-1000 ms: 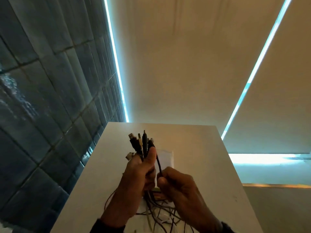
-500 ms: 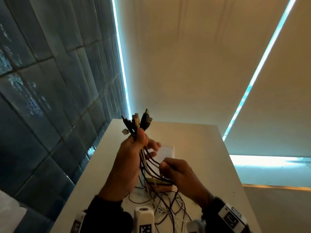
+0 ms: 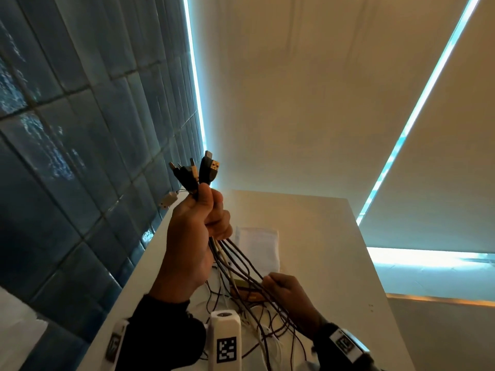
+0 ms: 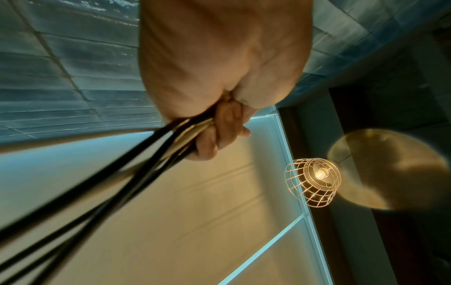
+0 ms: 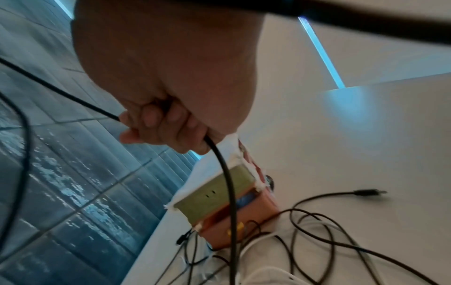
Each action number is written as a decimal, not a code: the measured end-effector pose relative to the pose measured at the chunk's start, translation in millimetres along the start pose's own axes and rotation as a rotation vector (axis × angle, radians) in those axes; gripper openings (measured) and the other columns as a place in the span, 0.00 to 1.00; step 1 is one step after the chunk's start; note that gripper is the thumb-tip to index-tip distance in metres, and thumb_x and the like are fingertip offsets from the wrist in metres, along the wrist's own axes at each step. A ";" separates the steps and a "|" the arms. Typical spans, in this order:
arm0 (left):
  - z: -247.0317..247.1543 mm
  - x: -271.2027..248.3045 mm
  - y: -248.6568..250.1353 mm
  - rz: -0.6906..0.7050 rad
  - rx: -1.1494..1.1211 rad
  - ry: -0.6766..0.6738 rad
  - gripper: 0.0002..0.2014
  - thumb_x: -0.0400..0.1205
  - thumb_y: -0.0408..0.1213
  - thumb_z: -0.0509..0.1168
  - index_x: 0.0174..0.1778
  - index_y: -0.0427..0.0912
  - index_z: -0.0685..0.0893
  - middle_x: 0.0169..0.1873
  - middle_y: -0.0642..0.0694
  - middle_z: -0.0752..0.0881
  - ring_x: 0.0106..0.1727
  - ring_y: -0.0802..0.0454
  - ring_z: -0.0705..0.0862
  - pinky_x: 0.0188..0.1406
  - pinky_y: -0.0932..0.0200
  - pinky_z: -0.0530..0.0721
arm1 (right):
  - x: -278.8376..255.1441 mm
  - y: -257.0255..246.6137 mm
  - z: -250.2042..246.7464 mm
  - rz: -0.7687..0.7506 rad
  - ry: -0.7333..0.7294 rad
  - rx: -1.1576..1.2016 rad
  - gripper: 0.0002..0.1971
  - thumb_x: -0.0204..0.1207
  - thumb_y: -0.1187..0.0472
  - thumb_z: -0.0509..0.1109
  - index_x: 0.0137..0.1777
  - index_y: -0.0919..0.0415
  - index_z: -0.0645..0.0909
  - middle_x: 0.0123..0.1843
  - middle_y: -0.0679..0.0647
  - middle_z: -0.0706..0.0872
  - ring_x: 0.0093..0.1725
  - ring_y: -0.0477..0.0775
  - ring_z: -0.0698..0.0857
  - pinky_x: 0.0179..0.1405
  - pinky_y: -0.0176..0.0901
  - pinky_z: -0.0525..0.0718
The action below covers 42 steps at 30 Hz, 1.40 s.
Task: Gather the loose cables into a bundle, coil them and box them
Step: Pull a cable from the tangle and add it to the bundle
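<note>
My left hand (image 3: 203, 210) is raised above the white table (image 3: 321, 250) and grips a bundle of cables (image 3: 233, 258) just below their plugs (image 3: 198, 172), which fan out above my thumb. In the left wrist view the left hand (image 4: 219, 133) has its fingers curled round the dark and pale cables (image 4: 136, 165). Lower and to the right, my right hand (image 3: 281, 285) holds the hanging strands. In the right wrist view the right hand (image 5: 168, 119) grips a black cable (image 5: 229, 192). An open box (image 5: 219, 194), orange with a green flap, stands on the table under the cables.
Loose cable loops (image 5: 317, 231) and a black plug (image 5: 368, 192) lie on the table near me. A dark tiled wall (image 3: 67, 156) runs along the left table edge. A white sheet (image 3: 257, 245) lies behind the box. A wire-cage lamp (image 4: 312, 181) hangs overhead.
My left hand has lifted the plug ends higher, pulling the cables taut. My right hand has slid down and rightward along the strands, away from the left hand.
</note>
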<state>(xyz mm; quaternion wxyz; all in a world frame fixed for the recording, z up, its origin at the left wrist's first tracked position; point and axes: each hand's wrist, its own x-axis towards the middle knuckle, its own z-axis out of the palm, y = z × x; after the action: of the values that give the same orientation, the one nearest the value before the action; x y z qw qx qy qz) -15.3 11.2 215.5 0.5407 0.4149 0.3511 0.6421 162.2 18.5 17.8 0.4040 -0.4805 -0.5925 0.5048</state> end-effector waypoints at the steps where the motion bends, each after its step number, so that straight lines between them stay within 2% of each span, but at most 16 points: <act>1: -0.3 -0.9 2.1 -0.001 -0.008 0.001 0.18 0.87 0.43 0.51 0.32 0.41 0.71 0.21 0.50 0.59 0.20 0.57 0.57 0.21 0.59 0.56 | -0.2 8.4 -2.2 0.022 0.010 -0.019 0.17 0.85 0.68 0.63 0.32 0.61 0.76 0.26 0.44 0.74 0.29 0.41 0.71 0.31 0.35 0.69; 5: -3.9 -3.8 4.0 -0.040 -0.030 0.008 0.16 0.85 0.43 0.53 0.32 0.41 0.70 0.20 0.52 0.60 0.18 0.57 0.56 0.22 0.59 0.53 | -2.2 15.4 -10.0 0.095 0.063 -0.072 0.16 0.83 0.72 0.63 0.32 0.65 0.79 0.20 0.42 0.77 0.24 0.33 0.75 0.32 0.29 0.72; 7: -6.0 -4.2 2.6 -0.092 -0.043 0.011 0.15 0.84 0.44 0.54 0.32 0.41 0.70 0.19 0.52 0.61 0.18 0.58 0.56 0.20 0.62 0.54 | 0.9 1.8 -13.5 0.090 0.148 -0.113 0.15 0.82 0.69 0.65 0.32 0.63 0.83 0.21 0.41 0.79 0.23 0.34 0.74 0.30 0.29 0.71; 10: -8.8 -5.0 0.0 -0.154 -0.022 0.019 0.15 0.84 0.44 0.54 0.33 0.41 0.71 0.18 0.51 0.63 0.17 0.58 0.58 0.19 0.63 0.55 | 6.3 -43.6 -18.3 0.049 0.233 0.082 0.11 0.82 0.65 0.66 0.39 0.67 0.85 0.22 0.44 0.75 0.23 0.41 0.69 0.22 0.32 0.66; 14: -6.4 -7.7 -3.3 -0.186 0.115 0.041 0.15 0.88 0.43 0.51 0.37 0.41 0.71 0.24 0.42 0.80 0.19 0.52 0.70 0.19 0.61 0.64 | 4.8 -115.0 -18.8 -0.165 0.091 0.312 0.09 0.81 0.63 0.68 0.42 0.68 0.83 0.25 0.49 0.68 0.24 0.47 0.61 0.21 0.37 0.59; 17: -4.6 -8.4 -3.6 -0.205 0.129 0.001 0.15 0.89 0.43 0.49 0.40 0.43 0.73 0.42 0.35 0.91 0.36 0.45 0.88 0.29 0.56 0.83 | -2.0 -142.4 -14.5 -0.273 -0.053 0.337 0.09 0.80 0.61 0.68 0.41 0.66 0.83 0.25 0.54 0.67 0.24 0.47 0.62 0.21 0.35 0.61; 20: -0.3 -11.2 1.2 -0.196 -0.036 -0.118 0.17 0.89 0.43 0.46 0.38 0.42 0.72 0.52 0.32 0.89 0.54 0.38 0.89 0.48 0.47 0.88 | -7.0 -147.5 -11.4 -0.272 -0.164 0.349 0.09 0.78 0.63 0.67 0.39 0.65 0.83 0.24 0.54 0.66 0.22 0.46 0.62 0.21 0.33 0.60; 21: 0.9 -12.4 3.7 -0.188 -0.112 -0.147 0.18 0.88 0.44 0.45 0.36 0.41 0.71 0.51 0.32 0.89 0.53 0.37 0.89 0.50 0.46 0.88 | -7.6 -144.3 -10.9 -0.264 -0.196 0.347 0.09 0.78 0.63 0.67 0.38 0.65 0.83 0.23 0.52 0.66 0.22 0.45 0.62 0.21 0.32 0.61; 23: -0.4 -12.9 7.3 -0.157 -0.239 -0.170 0.17 0.87 0.44 0.48 0.35 0.41 0.71 0.43 0.37 0.89 0.42 0.42 0.89 0.44 0.50 0.87 | -8.6 -135.7 -10.8 -0.225 -0.236 0.309 0.08 0.78 0.63 0.67 0.38 0.64 0.83 0.24 0.51 0.69 0.22 0.43 0.64 0.22 0.30 0.63; 25: -2.5 -11.5 9.4 -0.127 -0.305 -0.194 0.16 0.85 0.45 0.50 0.34 0.43 0.72 0.33 0.44 0.83 0.28 0.52 0.79 0.33 0.59 0.79 | -10.3 -121.1 -10.2 -0.167 -0.249 0.276 0.10 0.80 0.63 0.68 0.37 0.63 0.83 0.26 0.51 0.72 0.23 0.43 0.66 0.23 0.29 0.67; 27: -3.8 -9.2 9.0 -0.117 -0.319 -0.215 0.17 0.86 0.46 0.51 0.33 0.44 0.73 0.27 0.48 0.75 0.23 0.57 0.67 0.25 0.63 0.70 | -12.0 -107.1 -8.4 -0.093 -0.259 0.305 0.12 0.83 0.67 0.65 0.36 0.66 0.80 0.26 0.52 0.72 0.22 0.43 0.69 0.23 0.28 0.72; 31: -9.7 -6.3 5.5 -0.086 -0.324 -0.235 0.17 0.87 0.45 0.50 0.34 0.44 0.73 0.23 0.52 0.68 0.20 0.60 0.62 0.21 0.64 0.64 | -10.7 -63.7 -7.5 0.012 -0.189 0.224 0.11 0.83 0.72 0.62 0.38 0.73 0.77 0.27 0.50 0.76 0.27 0.40 0.78 0.33 0.28 0.77; 33: -13.2 -5.7 5.5 -0.071 -0.315 -0.233 0.17 0.87 0.45 0.49 0.34 0.44 0.73 0.23 0.53 0.66 0.20 0.61 0.62 0.21 0.64 0.61 | -7.3 -35.6 -9.1 0.000 -0.138 0.062 0.13 0.83 0.67 0.66 0.35 0.66 0.80 0.29 0.50 0.75 0.31 0.43 0.74 0.35 0.34 0.73; 35: -16.0 -6.5 7.9 -0.061 -0.303 -0.233 0.16 0.86 0.45 0.51 0.34 0.43 0.72 0.21 0.53 0.66 0.19 0.60 0.61 0.20 0.63 0.60 | -4.1 -15.7 -9.8 0.033 -0.084 -0.017 0.15 0.83 0.68 0.66 0.32 0.60 0.79 0.27 0.45 0.75 0.30 0.41 0.73 0.34 0.32 0.72; 39: -18.2 -8.1 11.3 -0.062 -0.305 -0.247 0.16 0.86 0.45 0.51 0.33 0.43 0.72 0.19 0.54 0.65 0.18 0.60 0.62 0.18 0.64 0.62 | -0.8 2.7 -9.2 0.087 0.003 -0.044 0.16 0.82 0.73 0.64 0.31 0.65 0.77 0.25 0.43 0.74 0.25 0.33 0.76 0.32 0.25 0.75; 42: -19.9 -8.2 10.5 -0.086 -0.266 -0.221 0.16 0.85 0.45 0.53 0.33 0.43 0.73 0.19 0.54 0.65 0.17 0.61 0.61 0.19 0.63 0.57 | 9.7 13.3 -10.9 0.137 0.066 -0.146 0.17 0.80 0.70 0.67 0.28 0.60 0.81 0.26 0.45 0.79 0.25 0.34 0.76 0.35 0.33 0.75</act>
<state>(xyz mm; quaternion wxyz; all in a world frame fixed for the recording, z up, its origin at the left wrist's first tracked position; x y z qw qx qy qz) -37.1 1.2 215.5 0.6531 0.3926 0.2189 0.6095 172.9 30.6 6.4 0.3518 -0.5646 -0.5796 0.4706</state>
